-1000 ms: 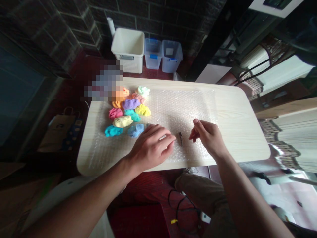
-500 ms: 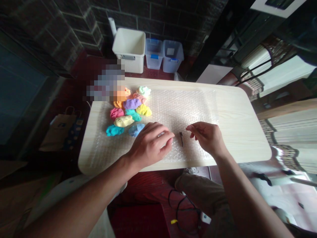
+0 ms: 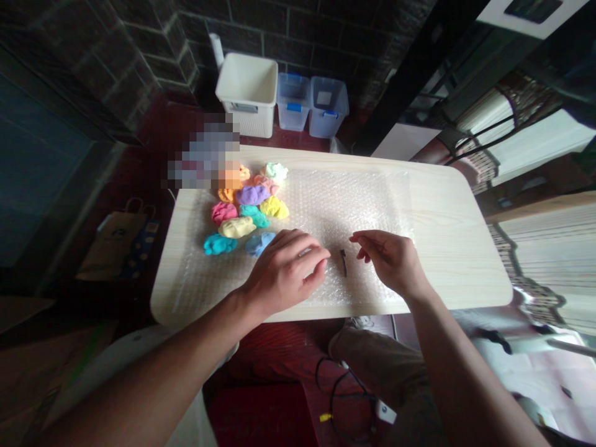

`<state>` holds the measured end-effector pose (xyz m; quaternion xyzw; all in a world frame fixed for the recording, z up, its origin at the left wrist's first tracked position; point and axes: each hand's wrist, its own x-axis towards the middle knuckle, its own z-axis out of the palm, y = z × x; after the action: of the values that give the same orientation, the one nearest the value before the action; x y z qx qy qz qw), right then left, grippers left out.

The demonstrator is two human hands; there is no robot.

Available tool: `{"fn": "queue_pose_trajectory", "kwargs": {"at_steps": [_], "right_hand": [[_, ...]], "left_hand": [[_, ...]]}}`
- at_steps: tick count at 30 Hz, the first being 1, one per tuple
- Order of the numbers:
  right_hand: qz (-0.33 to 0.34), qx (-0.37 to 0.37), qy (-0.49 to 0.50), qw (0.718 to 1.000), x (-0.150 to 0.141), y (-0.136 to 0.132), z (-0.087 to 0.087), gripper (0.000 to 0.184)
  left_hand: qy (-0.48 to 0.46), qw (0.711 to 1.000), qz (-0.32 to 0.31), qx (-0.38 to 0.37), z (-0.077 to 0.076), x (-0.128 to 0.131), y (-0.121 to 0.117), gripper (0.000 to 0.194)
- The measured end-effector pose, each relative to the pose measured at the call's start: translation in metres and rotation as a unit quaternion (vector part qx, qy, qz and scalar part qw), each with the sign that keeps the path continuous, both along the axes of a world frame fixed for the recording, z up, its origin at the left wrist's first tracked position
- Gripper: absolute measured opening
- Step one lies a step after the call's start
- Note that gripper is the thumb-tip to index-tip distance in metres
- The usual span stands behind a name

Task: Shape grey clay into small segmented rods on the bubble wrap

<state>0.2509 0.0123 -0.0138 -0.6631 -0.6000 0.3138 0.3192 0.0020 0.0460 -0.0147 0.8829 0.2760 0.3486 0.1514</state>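
My left hand hovers over the bubble wrap, its fingers loosely bent and nothing visible in it. Opposite it, my right hand is held with fingers half curled and slightly apart, and no object shows there either. Between the two hands lies a small thin dark object on the wrap, too small to name; neither hand touches it. A light blue soft lump is partly hidden behind my left hand. Beyond it are more crumpled, clay-like lumps, among them a teal one, a cream one and a purple one.
The wrap lies on a pale wooden table. A white bin and two clear boxes stand on the floor behind it. A paper bag sits left of the table, and a black cable runs across the floor below.
The view has shifted slightly, so the table and lumps appear a little further right. Both hands keep nearly the same pose, and the dark object has not visibly been moved.
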Motion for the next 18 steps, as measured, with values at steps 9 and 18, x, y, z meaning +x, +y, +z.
{"fn": "queue_pose_trajectory", "kwargs": {"at_steps": [9,18], "right_hand": [[-0.048,-0.022,0.146,0.988,-0.0046,-0.0018,0.0002,0.030],[-0.057,-0.032,0.248,0.967,-0.0064,-0.0003,-0.0002,0.029]], "left_hand": [[0.006,1.000,-0.002,-0.006,-0.0005,-0.0012,-0.0006,0.016],[0.007,1.000,-0.007,-0.009,-0.0008,-0.0005,-0.0002,0.018]]}}
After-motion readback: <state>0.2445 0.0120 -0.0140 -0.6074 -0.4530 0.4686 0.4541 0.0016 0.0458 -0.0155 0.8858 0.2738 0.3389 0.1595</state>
